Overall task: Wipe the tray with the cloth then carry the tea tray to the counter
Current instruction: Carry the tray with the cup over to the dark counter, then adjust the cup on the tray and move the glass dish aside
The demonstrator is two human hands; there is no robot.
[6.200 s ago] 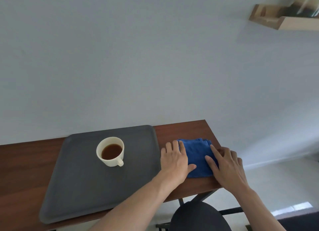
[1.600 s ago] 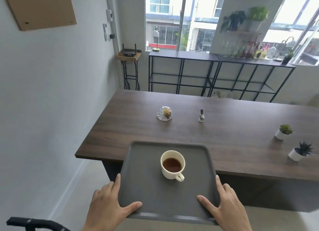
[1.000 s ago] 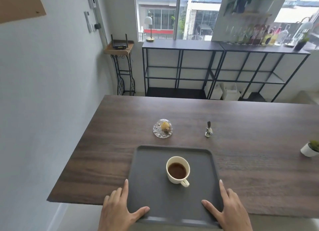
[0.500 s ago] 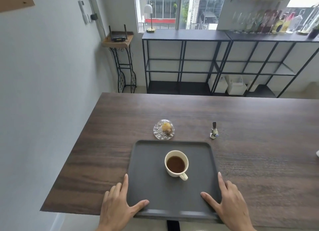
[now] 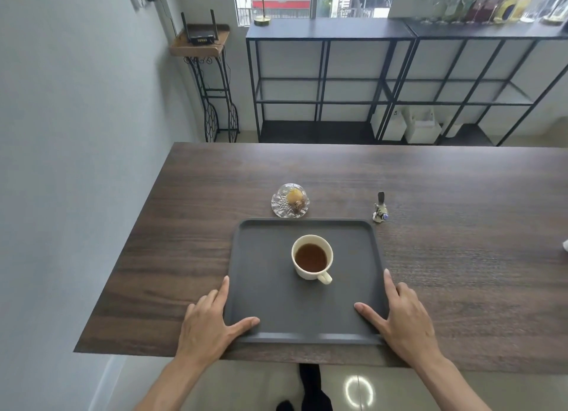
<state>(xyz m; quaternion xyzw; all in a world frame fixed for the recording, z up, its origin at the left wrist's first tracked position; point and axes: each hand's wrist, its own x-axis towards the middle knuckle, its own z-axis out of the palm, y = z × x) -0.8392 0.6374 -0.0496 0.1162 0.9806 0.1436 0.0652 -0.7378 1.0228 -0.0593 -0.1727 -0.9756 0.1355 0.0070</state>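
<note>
A dark grey tray (image 5: 267, 303) lies flat on a wooden worktop (image 5: 461, 257). The left hand (image 5: 209, 324) grips the tray's near left corner, thumb on top. A cup (image 5: 312, 258) of tea sits mid-tray (handle facing the person). The right hand (image 5: 405, 321) likewise grips the near right corner. A glass dish (image 5: 289, 200) sits just beyond the tray.

The dark wood counter (image 5: 430, 180) carries a grey tray (image 5: 261, 287) lying flat near its near edge. Just beyond the tray's far edge, toward its left half, sits a cut-glass dish (image 5: 289, 200) with a yellowish item inside. Just past the tray's far right corner stands 1 small bird figurine (image 5: 380, 209).
</note>
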